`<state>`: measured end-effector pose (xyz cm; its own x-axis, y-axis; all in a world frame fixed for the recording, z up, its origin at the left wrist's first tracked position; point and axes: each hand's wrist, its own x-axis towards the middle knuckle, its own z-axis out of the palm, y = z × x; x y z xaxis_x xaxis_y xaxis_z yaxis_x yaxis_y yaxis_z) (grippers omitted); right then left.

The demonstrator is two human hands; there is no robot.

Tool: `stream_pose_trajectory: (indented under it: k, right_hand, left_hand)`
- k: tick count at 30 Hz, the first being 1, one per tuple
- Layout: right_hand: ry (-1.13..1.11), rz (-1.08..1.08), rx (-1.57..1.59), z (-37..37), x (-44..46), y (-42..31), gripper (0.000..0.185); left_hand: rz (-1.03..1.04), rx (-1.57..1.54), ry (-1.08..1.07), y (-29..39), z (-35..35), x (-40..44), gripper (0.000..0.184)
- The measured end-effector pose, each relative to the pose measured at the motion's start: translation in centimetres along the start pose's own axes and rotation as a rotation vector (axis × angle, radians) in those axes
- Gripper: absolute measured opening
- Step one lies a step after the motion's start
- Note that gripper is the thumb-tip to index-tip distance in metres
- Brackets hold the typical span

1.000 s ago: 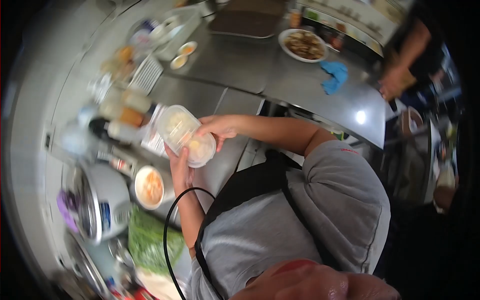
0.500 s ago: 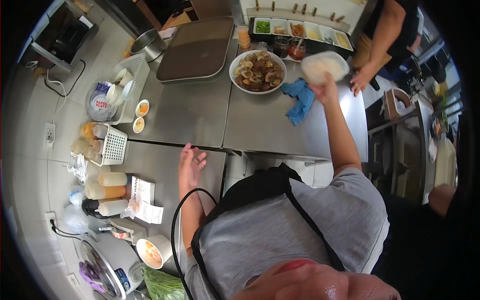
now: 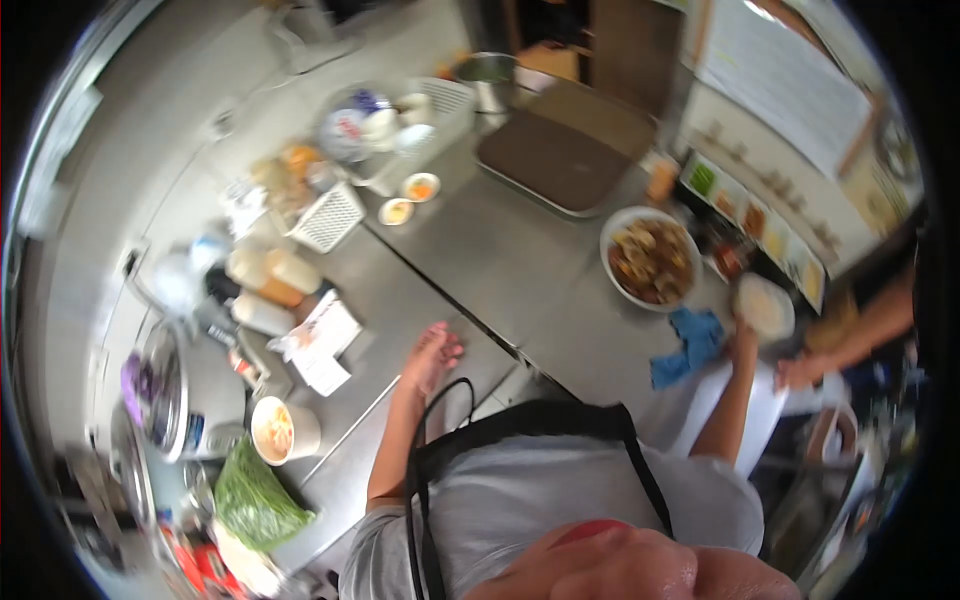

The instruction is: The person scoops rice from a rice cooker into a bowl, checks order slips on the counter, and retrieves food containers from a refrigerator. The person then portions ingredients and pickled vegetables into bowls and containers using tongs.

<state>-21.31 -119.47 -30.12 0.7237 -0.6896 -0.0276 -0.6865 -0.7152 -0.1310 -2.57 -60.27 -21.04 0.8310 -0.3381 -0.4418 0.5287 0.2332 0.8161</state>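
My right hand [image 3: 743, 343] holds the near edge of a clear, lidded plastic container [image 3: 765, 307] with pale contents, at the right side of the steel counter. Beside it lies a crumpled blue cloth [image 3: 690, 345], and a white bowl of shellfish [image 3: 652, 258] stands to its left. My left hand [image 3: 433, 355] hovers over the left part of the counter, fingers loosely bent and a little apart, holding nothing. Printed papers [image 3: 322, 345] lie to its left.
A co-worker's hand [image 3: 800, 372] is close to the container's right. Topping trays [image 3: 755, 225] line the back right, with a brown tray [image 3: 565, 150] at the back. Sauce bottles [image 3: 265, 310], a food tub [image 3: 285, 430] and bagged greens [image 3: 255, 497] stand left.
The container left my left hand and went to the far right in my right hand. Since half a second ago, my left hand's fingers have bent more and the view has turned.
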Motion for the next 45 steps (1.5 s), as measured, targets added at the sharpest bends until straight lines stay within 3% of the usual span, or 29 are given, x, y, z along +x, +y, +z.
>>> stream_pose_trajectory:
  k: [1, 2, 3, 6, 8, 12, 14, 22, 26, 27, 33, 37, 39, 40, 42, 45]
  right_hand:
    - [0.076, 0.282, 0.709, 1.4, 0.8, -1.1, 0.05]
    - [0.111, 0.199, 0.835, 0.4, -0.9, -4.2, 0.053]
    - [0.169, 0.082, 0.802, 3.3, -0.3, -4.5, 0.048]
    - [0.079, -0.169, 0.285, -0.7, -3.7, -10.8, 0.039]
    - [0.131, -0.06, 0.271, 2.6, -0.5, -8.6, 0.03]
    - [0.429, 0.021, 0.441, -2.5, 1.7, -9.3, 0.027]
    - [0.301, 0.147, 0.488, -3.0, 3.7, -9.8, 0.028]
    - [0.604, 0.199, 0.756, -2.9, 8.9, -14.2, 0.025]
    - [0.332, 0.148, 0.657, -2.9, 9.4, -15.8, 0.025]
    - [0.257, 0.126, 0.59, -3.4, 8.6, -15.6, 0.025]
    - [0.296, 0.133, 0.74, -3.2, 0.0, -14.3, 0.027]
    - [0.251, 0.208, 0.771, -4.1, -0.7, -14.3, 0.028]
    - [0.183, 0.206, 0.713, -3.9, 1.3, -13.6, 0.028]
    - [0.177, 0.106, 0.695, -4.4, 2.4, -13.6, 0.027]
    - [0.153, -0.093, 0.651, -5.5, 4.1, -13.9, 0.025]
    - [0.124, -0.103, 0.741, -6.3, 7.8, -14.3, 0.023]
  left_hand:
    - [0.008, -0.026, 0.013, -0.3, -0.7, -0.1, 0.034]
    - [0.005, -0.048, 0.019, -0.6, -1.5, -0.2, 0.034]
    - [0.016, -0.062, 0.05, -0.7, -1.9, -0.6, 0.034]
    - [0.042, -0.074, 0.105, -0.7, -2.6, -1.5, 0.034]
    - [0.03, -0.043, 0.088, -0.3, -2.4, -1.3, 0.034]
    - [0.031, 0.147, 0.094, 0.6, -0.7, 0.9, 0.039]
    - [0.05, 0.242, 0.056, 1.1, 1.8, 3.1, 0.044]
    - [0.091, 0.822, -0.313, 1.1, 21.7, 15.8, 0.041]
    - [0.075, 1.091, -0.365, -2.0, 26.8, 23.7, 0.045]
    - [0.087, 1.072, -0.352, -2.9, 26.9, 24.5, 0.044]
    - [-0.005, 0.844, -0.227, -4.8, 26.2, 21.8, 0.036]
    - [-0.235, 0.43, -0.118, -9.1, 24.1, 14.9, 0.038]
    - [-0.498, 0.366, -0.351, -8.0, 22.9, 11.4, 0.042]
    - [-0.626, 0.328, -0.468, -7.7, 22.8, 10.7, 0.044]
    - [-0.581, 0.413, -0.507, -6.9, 22.0, 12.8, 0.048]
    - [-0.506, 0.536, -0.54, -6.7, 21.8, 14.2, 0.052]
